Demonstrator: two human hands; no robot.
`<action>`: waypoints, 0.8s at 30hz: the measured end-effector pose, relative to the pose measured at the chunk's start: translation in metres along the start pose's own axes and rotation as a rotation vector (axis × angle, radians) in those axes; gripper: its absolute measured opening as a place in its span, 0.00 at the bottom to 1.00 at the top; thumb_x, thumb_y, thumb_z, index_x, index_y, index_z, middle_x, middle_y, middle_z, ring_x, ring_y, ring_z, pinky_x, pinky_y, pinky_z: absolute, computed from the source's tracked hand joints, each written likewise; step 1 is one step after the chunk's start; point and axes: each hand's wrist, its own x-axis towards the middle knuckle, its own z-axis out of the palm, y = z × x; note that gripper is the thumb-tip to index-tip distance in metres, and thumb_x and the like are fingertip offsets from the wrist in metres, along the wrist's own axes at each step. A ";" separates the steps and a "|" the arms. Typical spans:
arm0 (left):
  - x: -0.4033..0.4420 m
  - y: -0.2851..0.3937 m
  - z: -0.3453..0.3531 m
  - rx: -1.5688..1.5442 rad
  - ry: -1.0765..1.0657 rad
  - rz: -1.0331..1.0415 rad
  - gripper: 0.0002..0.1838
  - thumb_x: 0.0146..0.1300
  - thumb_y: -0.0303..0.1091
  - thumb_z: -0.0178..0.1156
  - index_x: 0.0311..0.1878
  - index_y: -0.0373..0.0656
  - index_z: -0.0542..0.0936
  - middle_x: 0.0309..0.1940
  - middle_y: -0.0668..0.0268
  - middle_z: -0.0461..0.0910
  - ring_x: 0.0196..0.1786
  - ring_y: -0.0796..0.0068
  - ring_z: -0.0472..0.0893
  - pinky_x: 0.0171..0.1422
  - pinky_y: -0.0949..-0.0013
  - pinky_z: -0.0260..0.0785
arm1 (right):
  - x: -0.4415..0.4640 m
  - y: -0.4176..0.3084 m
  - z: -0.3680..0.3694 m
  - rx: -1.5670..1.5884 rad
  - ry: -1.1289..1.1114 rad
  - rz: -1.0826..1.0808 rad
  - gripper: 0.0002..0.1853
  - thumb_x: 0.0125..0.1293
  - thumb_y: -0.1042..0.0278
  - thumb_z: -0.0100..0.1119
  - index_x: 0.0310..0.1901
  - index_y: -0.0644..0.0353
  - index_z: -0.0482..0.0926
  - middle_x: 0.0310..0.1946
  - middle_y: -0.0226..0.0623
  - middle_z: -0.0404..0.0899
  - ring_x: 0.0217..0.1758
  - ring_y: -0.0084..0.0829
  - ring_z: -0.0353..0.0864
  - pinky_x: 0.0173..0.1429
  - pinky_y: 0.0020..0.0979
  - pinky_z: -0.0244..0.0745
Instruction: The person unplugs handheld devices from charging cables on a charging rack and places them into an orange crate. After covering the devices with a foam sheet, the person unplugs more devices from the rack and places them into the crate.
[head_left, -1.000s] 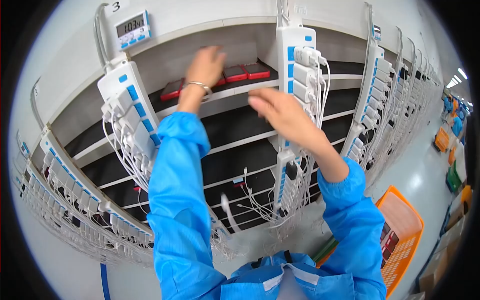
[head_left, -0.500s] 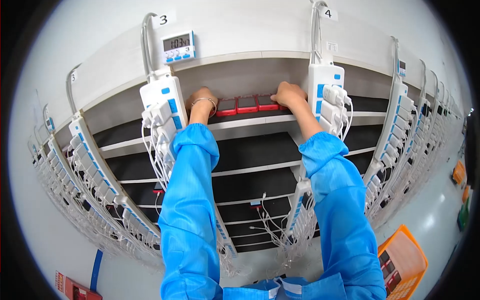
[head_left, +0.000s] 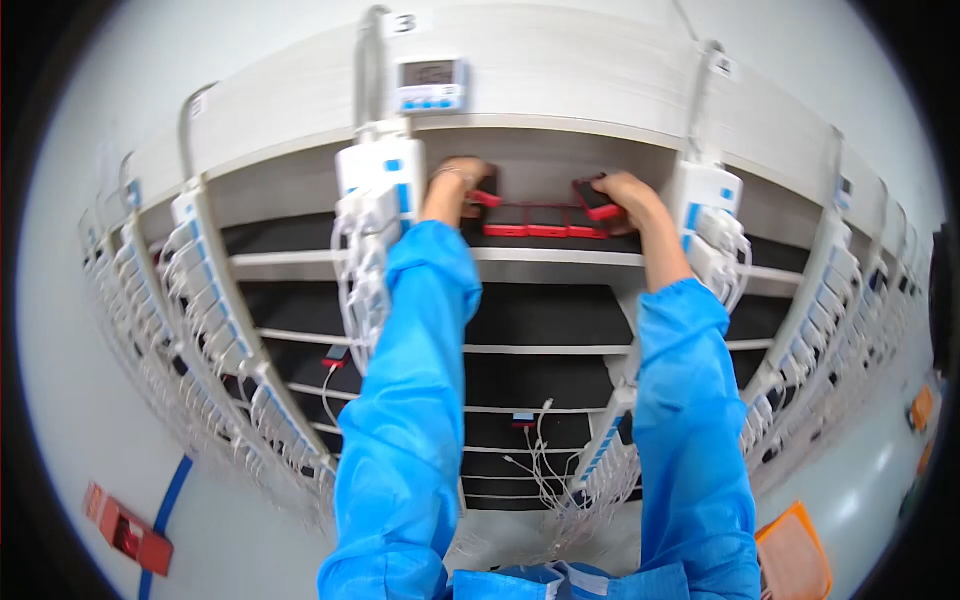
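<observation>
On the top shelf (head_left: 560, 256), red-edged devices (head_left: 546, 230) with dark faces lie side by side. Just to their left, my left hand (head_left: 461, 180) is closed on a red device (head_left: 486, 188), which is tilted above the shelf. At the right end of the row, my right hand (head_left: 625, 194) grips another red device (head_left: 598, 200), raised and slanted above the others. Motion smears both hands somewhat, and their fingertips are partly hidden behind the devices.
Power strips with white chargers (head_left: 375, 230) flank the shelf at left and right (head_left: 712, 225), cables dangling. A timer (head_left: 431, 85) hangs above. An orange basket (head_left: 795, 550) stands at lower right, a red box (head_left: 130, 535) at lower left.
Both hands have lifted a red device each off the shelf at the two ends of the row. The view has turned, so the shelf appears further right.
</observation>
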 end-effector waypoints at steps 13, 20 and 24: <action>-0.001 0.010 0.029 0.062 -0.323 0.308 0.37 0.59 0.56 0.65 0.67 0.47 0.71 0.62 0.49 0.74 0.56 0.51 0.77 0.57 0.49 0.71 | 0.036 0.035 0.017 0.693 -0.279 -0.022 0.12 0.70 0.65 0.56 0.51 0.60 0.76 0.42 0.42 0.82 0.41 0.37 0.85 0.42 0.47 0.85; -0.008 0.024 0.053 -0.357 -0.419 0.164 0.17 0.65 0.41 0.61 0.53 0.41 0.80 0.48 0.61 0.84 0.45 0.60 0.83 0.56 0.50 0.70 | 0.045 0.053 0.019 0.793 -0.149 -0.049 0.15 0.72 0.63 0.52 0.52 0.64 0.74 0.45 0.46 0.82 0.44 0.42 0.85 0.43 0.48 0.88; -0.017 0.013 0.045 -0.702 -0.578 0.151 0.19 0.67 0.36 0.58 0.57 0.38 0.78 0.55 0.55 0.80 0.53 0.55 0.81 0.58 0.51 0.71 | 0.044 0.052 0.020 0.779 -0.176 -0.066 0.16 0.72 0.61 0.53 0.53 0.65 0.73 0.46 0.47 0.81 0.44 0.43 0.85 0.42 0.48 0.88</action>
